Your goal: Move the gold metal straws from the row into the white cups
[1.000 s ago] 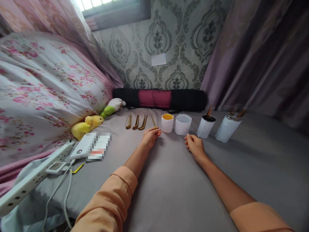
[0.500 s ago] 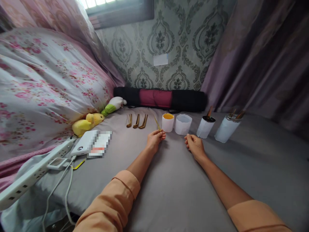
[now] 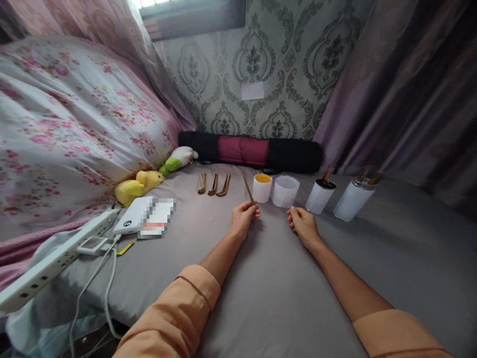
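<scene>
My left hand (image 3: 245,217) pinches the near end of a thin gold metal straw (image 3: 248,189), which points away and slightly left. Just right of the straw stands a white-wrapped cup (image 3: 262,193), yellow inside. Next to that is a wider white cup (image 3: 285,195). Close in front of the wider cup, my right hand (image 3: 303,224) is closed with its fingers curled, and nothing shows in it. Left of the held straw, gold straws with bent near ends lie in three small groups, the left (image 3: 202,184), the middle (image 3: 213,185) and the right group (image 3: 224,186).
To the right, a white-wrapped can (image 3: 319,200) and a taller wrapped jar (image 3: 351,201) hold copper-coloured sticks. A black and maroon roll (image 3: 244,150) lies along the wall. A white power bank (image 3: 134,217), power strip (image 3: 55,266), cables and plush toys (image 3: 139,186) are at left.
The view has shifted slightly, moving the scene a little right. My left hand has turned the straw slightly, and it shows more clearly. My right hand stays closed in front of the wider cup.
</scene>
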A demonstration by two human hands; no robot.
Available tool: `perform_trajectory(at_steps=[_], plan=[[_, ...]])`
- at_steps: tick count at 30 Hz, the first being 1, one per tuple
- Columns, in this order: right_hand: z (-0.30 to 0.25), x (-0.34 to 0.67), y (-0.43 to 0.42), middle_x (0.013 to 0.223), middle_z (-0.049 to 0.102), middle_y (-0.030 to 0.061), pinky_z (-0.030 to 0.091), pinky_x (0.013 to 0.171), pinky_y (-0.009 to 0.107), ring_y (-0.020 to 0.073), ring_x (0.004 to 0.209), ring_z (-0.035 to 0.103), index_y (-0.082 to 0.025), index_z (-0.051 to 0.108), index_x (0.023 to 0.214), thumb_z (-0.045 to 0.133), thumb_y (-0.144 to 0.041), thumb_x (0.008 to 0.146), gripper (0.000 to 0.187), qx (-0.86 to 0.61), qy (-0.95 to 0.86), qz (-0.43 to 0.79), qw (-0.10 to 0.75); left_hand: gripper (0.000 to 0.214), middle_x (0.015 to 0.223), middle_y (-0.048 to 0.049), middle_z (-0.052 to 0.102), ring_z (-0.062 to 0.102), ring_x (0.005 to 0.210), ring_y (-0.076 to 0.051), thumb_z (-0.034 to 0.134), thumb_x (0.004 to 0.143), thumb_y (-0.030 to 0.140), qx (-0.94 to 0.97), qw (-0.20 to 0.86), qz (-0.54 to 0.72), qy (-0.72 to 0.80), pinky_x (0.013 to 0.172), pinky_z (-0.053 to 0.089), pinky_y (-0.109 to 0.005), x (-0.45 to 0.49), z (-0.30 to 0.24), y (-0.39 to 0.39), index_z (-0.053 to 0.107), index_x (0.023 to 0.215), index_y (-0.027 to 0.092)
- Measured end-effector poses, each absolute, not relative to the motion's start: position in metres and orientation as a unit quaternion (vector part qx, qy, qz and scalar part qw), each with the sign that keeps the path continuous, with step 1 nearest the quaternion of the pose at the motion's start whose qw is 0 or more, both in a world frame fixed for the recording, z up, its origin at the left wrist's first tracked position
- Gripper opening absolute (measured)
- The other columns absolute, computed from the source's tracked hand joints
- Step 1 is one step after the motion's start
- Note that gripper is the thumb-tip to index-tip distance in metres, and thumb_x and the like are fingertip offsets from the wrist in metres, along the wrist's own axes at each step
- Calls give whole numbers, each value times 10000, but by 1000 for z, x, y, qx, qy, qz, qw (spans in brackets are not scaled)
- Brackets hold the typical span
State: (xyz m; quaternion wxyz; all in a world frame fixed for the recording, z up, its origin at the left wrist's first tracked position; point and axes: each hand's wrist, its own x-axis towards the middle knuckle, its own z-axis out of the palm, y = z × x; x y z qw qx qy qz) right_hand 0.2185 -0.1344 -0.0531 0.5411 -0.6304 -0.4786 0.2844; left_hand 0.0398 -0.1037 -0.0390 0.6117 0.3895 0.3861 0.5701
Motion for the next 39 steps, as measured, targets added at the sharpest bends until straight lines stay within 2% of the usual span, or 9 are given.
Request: perform_trajectory(at_steps=[22, 32, 39], plan=[[-48, 216, -137, 577, 504, 5, 305, 319, 155, 52, 391, 414, -138, 562, 730, 491, -568, 694, 437, -609, -452, 319, 568, 209, 688, -33, 608, 555, 583, -105, 550, 710, 172, 556, 497, 535, 396, 475, 418, -176, 41, -45, -112, 677, 875, 150], [-44, 215, -139, 579, 514, 2, 324, 339, 166, 61, 408, 432, -147, 570, 743, 484, -588, 698, 452, -588, -464, 312, 584, 228, 771, -42, 623, 537, 614, -115, 530, 732, 188, 636, 423, 511, 393, 591, 435, -210, 40, -52, -112, 688, 896, 198], [-42, 212, -141, 575, 520, 5, 325, 339, 169, 66, 411, 434, -147, 574, 751, 483, -605, 689, 471, -580, -468, 320, 585, 197, 795, -62, 637, 547, 721, -162, 553, 730, 202, 668, 386, 512, 378, 717, 417, -240, 40, -49, -115, 702, 859, 216]])
